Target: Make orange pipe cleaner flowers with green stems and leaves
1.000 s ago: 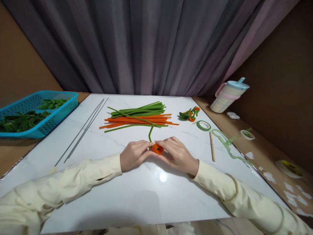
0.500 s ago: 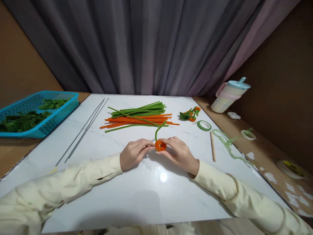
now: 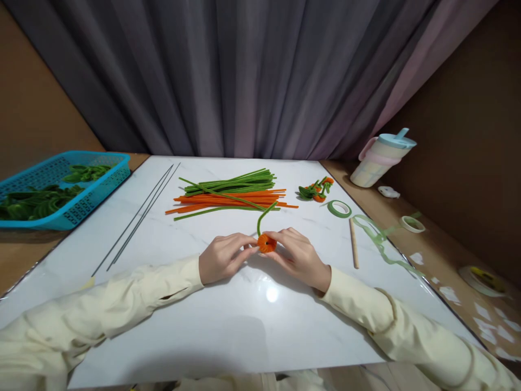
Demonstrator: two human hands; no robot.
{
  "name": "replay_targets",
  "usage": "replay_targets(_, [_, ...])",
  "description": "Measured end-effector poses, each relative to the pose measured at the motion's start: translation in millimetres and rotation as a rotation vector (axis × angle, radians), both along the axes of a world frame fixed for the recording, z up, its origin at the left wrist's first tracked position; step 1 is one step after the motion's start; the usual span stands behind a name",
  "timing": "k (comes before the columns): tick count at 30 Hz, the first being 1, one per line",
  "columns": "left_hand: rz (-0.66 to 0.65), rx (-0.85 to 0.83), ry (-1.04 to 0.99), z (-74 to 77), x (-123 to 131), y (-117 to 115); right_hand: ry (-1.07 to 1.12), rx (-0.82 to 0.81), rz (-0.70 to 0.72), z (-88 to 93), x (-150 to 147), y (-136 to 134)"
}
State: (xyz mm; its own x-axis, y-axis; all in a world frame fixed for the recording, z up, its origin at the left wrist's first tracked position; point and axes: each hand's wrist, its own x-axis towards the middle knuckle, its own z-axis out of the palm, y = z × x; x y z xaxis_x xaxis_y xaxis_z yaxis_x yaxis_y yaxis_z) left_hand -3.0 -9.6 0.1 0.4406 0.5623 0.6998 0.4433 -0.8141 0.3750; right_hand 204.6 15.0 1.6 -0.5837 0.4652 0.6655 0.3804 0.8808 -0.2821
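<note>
Between my two hands is a small orange pipe-cleaner coil, ring-like with a dark hole in its middle. A green pipe cleaner rises from its upper left side and bends to the right. My right hand pinches the coil between thumb and fingers from the right. My left hand has its fingertips pressed together at the coil's left edge. Just beyond lie a bundle of orange pipe cleaners and a bundle of green pipe cleaners.
Finished-looking orange and green pieces lie at the back right, near green tape and a wooden stick. Thin wires and a blue basket are on the left. A tumbler stands at right.
The orange coil has turned slightly in my fingers, so its hole shows at another angle. My hands have hardly moved.
</note>
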Motion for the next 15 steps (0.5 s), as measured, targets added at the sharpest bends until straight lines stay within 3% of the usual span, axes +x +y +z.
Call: replay_targets(15, [-0.002, 0.043, 0.014, -0.3, 0.3, 0.9, -0.01, -0.001, 0.016, -0.1, -0.1, 0.1])
